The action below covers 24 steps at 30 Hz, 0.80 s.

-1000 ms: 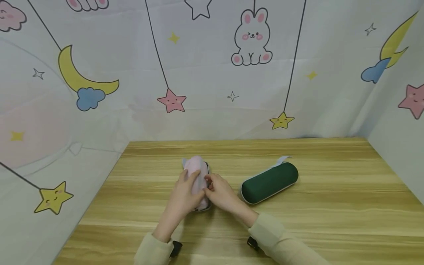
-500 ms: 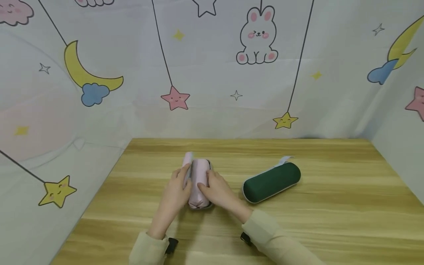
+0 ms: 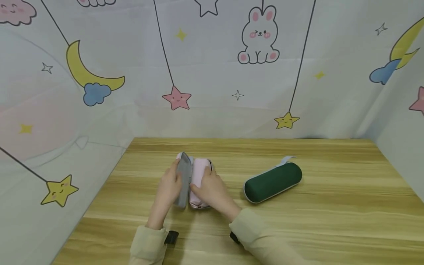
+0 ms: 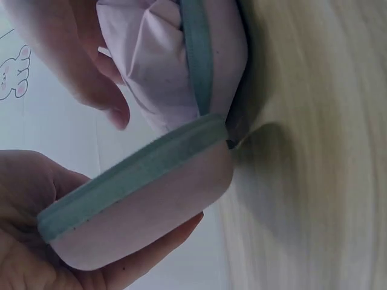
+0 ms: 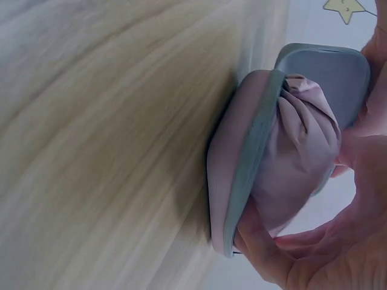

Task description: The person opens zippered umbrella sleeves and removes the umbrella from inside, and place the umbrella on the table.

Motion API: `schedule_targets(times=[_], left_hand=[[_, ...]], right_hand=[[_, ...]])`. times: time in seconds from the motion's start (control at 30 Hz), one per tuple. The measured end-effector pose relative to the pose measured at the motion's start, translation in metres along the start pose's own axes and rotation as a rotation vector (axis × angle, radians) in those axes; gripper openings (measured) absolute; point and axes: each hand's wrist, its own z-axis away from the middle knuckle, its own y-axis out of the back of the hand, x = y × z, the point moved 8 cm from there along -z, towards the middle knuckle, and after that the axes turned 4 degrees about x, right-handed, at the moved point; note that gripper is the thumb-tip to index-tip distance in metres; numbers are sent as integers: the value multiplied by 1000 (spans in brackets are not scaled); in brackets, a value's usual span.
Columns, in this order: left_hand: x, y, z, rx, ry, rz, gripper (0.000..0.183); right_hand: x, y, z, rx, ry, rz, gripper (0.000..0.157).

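Observation:
A pink zip case with grey-green edging lies opened out on the table. My left hand (image 3: 169,186) holds its lid (image 3: 185,180) tipped up to the left, the grey inside facing right. In the left wrist view, fingers and palm curl round the lid's pink shell (image 4: 151,208). Sitting in the base (image 5: 233,151) is a bundle of gathered pink fabric (image 3: 199,171), like a folded compact umbrella. My right hand (image 3: 213,187) grips this bundle, thumb across its near left side, fingers at its right. Those fingers reach between bundle and case rim in the right wrist view.
A dark green case (image 3: 273,183) with pale edging lies slantwise to the right of my hands. A light strap (image 3: 285,160) sticks out behind it. The wood-patterned table (image 3: 331,213) meets a printed cloth (image 3: 212,125) at the back and sides.
The pink case's lid has swung from over the bundle out to the left, carried by my left hand. My right hand has moved from the case's edge onto the bundle.

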Motion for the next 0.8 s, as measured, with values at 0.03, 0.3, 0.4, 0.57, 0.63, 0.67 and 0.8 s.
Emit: schedule_targets(times=[0.03, 0.3, 0.4, 0.57, 0.63, 0.67, 0.8], left_hand=[[-1, 0, 0, 9, 1, -8, 48], [-8, 1, 0, 32, 10, -45, 48], [-11, 1, 0, 16, 28, -53, 48], [-13, 2, 0, 9, 41, -63, 48], [-13, 3, -1, 13, 44, -63, 48], [-12, 3, -1, 13, 46, -62, 48], [-13, 3, -1, 4, 58, -54, 48]], right_hand=[[-1, -1, 0, 8, -7, 13, 84], [-7, -10, -6, 52, -34, 151, 94], [-7, -15, -9, 47, -56, 180, 96], [-7, -22, -15, 19, -89, 218, 97], [-6, -24, -17, 4, -98, 228, 98], [-6, -25, -18, -3, -101, 230, 98], [-5, -26, -20, -25, -108, 224, 98]])
